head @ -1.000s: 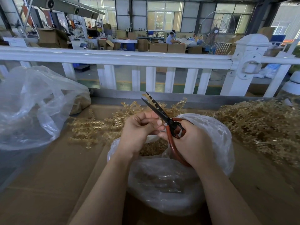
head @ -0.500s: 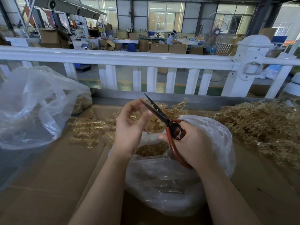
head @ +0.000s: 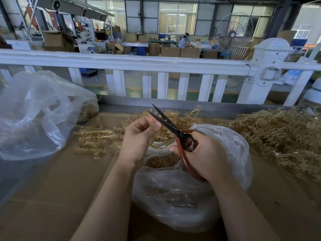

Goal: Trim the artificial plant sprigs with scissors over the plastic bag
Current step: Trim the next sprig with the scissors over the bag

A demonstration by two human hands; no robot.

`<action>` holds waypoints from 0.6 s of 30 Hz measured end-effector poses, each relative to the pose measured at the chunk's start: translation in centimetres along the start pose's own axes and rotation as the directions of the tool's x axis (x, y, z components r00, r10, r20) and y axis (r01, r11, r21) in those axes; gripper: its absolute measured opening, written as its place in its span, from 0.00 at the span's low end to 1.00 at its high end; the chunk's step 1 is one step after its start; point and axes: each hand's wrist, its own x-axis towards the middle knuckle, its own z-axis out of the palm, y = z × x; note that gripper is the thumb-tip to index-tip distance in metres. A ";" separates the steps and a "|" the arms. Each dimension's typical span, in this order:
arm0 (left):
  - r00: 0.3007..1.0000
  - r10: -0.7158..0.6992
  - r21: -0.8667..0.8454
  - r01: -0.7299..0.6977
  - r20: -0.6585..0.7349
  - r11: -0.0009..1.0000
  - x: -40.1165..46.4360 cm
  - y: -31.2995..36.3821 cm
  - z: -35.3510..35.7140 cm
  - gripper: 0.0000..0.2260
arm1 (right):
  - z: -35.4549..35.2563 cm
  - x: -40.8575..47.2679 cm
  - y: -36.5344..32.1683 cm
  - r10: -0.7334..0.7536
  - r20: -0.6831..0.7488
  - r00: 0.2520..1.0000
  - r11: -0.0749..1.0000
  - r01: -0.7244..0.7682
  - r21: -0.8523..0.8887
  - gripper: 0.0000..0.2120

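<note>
Over the open clear plastic bag (head: 231, 146), my right hand (head: 206, 155) grips the red handles of black-bladed scissors (head: 166, 123), whose blades are parted and point up-left. My left hand (head: 139, 136) is just left of the blades with fingers curled and thumb pressed to the forefinger. It pinches a thin gold sprig (head: 148, 111), mostly hidden, whose tip shows by the lower blade. Gold trimmed bits (head: 162, 160) lie inside the bag. Loose gold sprigs (head: 97, 138) are spread on the cardboard behind my left hand.
A big heap of gold sprigs (head: 278, 136) fills the right side. A large crumpled clear bag (head: 34, 112) sits at left. A white railing (head: 139, 64) runs along the bench's far edge. Brown cardboard (head: 60, 188) covers the work surface.
My left hand opened and reached toward the sprigs behind the bag, and now it is curled again beside the blades. The scissors and my right hand barely moved.
</note>
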 end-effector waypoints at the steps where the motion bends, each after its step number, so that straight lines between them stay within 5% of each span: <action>1: 1.000 -0.004 0.000 0.004 0.000 1.000 0.0 0.0 0.0 0.04 | 0.0 0.0 0.0 -0.003 -0.002 1.000 1.000 0.003 -0.003 0.33; 10: 0.999 0.050 0.030 -0.050 0.006 0.998 -0.2 0.5 0.0 0.02 | 0.2 -0.2 0.3 0.003 -0.049 0.999 1.000 -0.004 -0.030 0.23; 18: 0.969 0.126 -0.146 -0.159 -0.214 0.976 0.0 1.2 -0.6 0.04 | 0.1 -0.1 0.1 0.064 -0.060 0.996 0.984 -0.053 0.170 0.20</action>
